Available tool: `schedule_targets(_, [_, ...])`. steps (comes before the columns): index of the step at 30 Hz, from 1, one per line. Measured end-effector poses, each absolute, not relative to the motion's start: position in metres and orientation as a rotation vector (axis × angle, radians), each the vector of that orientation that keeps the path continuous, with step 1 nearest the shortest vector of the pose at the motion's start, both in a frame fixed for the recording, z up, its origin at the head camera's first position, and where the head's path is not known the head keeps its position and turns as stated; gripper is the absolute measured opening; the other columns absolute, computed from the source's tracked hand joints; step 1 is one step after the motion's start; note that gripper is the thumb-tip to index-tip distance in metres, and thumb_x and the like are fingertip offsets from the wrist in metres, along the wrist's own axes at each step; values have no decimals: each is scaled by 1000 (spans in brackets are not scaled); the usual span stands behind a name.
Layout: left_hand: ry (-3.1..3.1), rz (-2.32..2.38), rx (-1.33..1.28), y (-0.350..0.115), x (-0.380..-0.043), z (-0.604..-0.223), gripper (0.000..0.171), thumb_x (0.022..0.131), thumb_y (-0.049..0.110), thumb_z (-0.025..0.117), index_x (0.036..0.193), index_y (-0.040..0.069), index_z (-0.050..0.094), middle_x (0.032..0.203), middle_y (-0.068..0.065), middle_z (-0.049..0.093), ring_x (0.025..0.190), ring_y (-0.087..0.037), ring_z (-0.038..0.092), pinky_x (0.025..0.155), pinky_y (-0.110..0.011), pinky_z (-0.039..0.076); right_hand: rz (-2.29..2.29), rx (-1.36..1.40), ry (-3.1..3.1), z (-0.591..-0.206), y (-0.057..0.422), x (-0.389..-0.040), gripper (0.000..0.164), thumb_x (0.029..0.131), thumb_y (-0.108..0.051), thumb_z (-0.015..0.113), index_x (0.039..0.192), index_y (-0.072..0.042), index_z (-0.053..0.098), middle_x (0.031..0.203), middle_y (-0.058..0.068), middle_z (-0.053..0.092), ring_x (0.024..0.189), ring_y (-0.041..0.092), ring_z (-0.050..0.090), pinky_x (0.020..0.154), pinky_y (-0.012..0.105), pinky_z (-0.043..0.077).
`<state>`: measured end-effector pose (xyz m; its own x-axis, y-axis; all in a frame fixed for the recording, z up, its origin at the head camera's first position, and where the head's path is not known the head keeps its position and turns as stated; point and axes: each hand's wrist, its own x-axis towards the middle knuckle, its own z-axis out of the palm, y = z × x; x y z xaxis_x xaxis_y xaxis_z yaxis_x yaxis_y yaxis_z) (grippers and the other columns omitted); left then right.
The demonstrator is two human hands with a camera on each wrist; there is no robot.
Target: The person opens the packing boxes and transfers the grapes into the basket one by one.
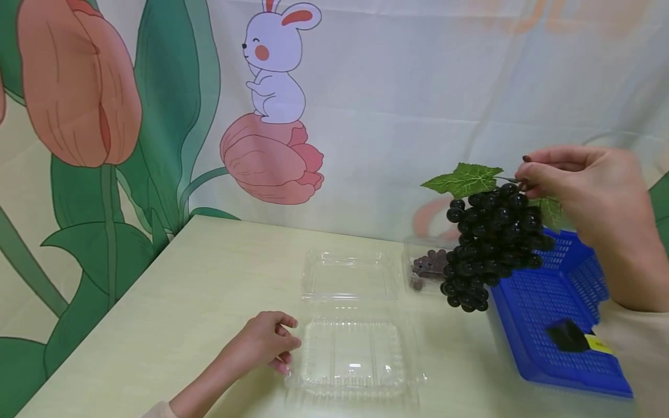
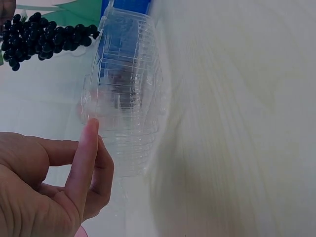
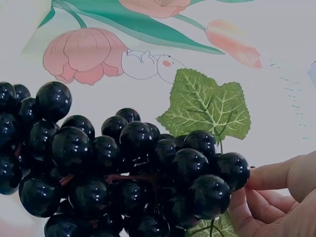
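Observation:
My right hand (image 1: 590,180) pinches the stem of a bunch of black artificial grapes (image 1: 491,244) and holds it up at the right. The bunch hangs down, with a green leaf (image 3: 210,106) at its top. A clear plastic clamshell box (image 1: 352,354) lies opened flat on the table, its lid (image 1: 347,277) folded away to the back. At the box's left edge is my left hand (image 1: 263,342), its fingers loosely bent and holding nothing. In the left wrist view the thumb tip (image 2: 92,126) overlaps the box's edge.
Behind the grapes stands another clear box (image 1: 411,249) containing a dark brownish lumpy thing (image 1: 430,264). A blue plastic basket (image 1: 514,342) sits at the right, holding a black item (image 1: 567,335) with a yellow part. A printed cloth (image 1: 376,116) hangs behind the table.

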<state>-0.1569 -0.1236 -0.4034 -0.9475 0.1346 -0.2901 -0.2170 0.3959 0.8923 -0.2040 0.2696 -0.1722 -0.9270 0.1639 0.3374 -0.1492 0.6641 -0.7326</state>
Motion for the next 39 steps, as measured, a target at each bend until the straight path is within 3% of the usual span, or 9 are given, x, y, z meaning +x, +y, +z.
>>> schedule_targets(5, [2327,1585,-39,-122,-158,-403,41,91,-6,69,129,-14,57,86,-17,63,59,-20,64,58,-36,62,1142,-49,-2462,-171,279,-207,37,101,-36,68,123,-6,69,81,-32,65,74,-5,66,96,31,42])
schedule_targets(7, [2321,1594,-25,-122,-158,-403,41,91,-6,69,129,-14,57,86,-17,63,59,-20,64,58,-36,62,1162,-43,-2442,-170,282,-209,33,102,-34,67,122,-8,68,82,-32,64,74,-6,65,97,31,42])
schedule_targets(12, [2319,1593,-7,-122,-159,-404,41,91,-5,70,129,-14,56,87,-17,64,60,-20,65,58,-36,62,1233,-2,-2358,-170,292,-211,16,101,-28,68,113,-17,68,84,-31,66,71,-6,66,79,14,47])
schedule_targets(14, [2322,1590,0,-122,-159,-404,41,91,-4,70,129,-14,56,87,-16,64,60,-20,65,58,-36,62,1265,28,-2316,-169,296,-211,5,101,-23,68,106,-22,69,81,-31,67,68,-5,67,65,9,47])
schedule_targets(15, [2325,1588,-2,-122,-159,-404,41,92,-4,70,129,-14,56,87,-16,64,60,-20,65,58,-36,62,1288,49,-2298,-168,298,-211,5,101,-20,68,103,-24,70,80,-30,68,67,-4,68,70,8,49])
schedule_targets(20, [2337,1564,-21,-123,-158,-404,42,92,-4,70,130,-14,56,86,-16,65,58,-19,65,58,-35,62,1320,123,-2250,-167,306,-212,28,102,-8,64,90,-33,70,75,-28,68,63,-4,68,66,8,52])
schedule_targets(28, [2327,1589,-23,-124,-156,-404,41,91,-5,70,129,-14,56,87,-16,63,57,-19,64,59,-36,62,1781,320,-1904,-167,325,-216,28,95,10,65,82,-13,76,72,-5,75,61,4,70,55,14,55])
schedule_targets(33, [2314,1612,-15,-124,-156,-405,41,91,-6,69,128,-15,56,87,-16,63,57,-19,64,58,-37,62,1778,365,-1854,-169,337,-219,35,97,16,56,84,-13,73,73,-6,74,63,1,70,57,10,53])
schedule_targets(39, [2320,1596,-27,-126,-156,-406,41,91,-6,69,129,-14,56,87,-17,64,56,-19,64,58,-36,61,1591,297,-1991,-183,386,-248,20,100,2,63,91,-15,70,77,-12,73,66,-2,69,59,11,54])
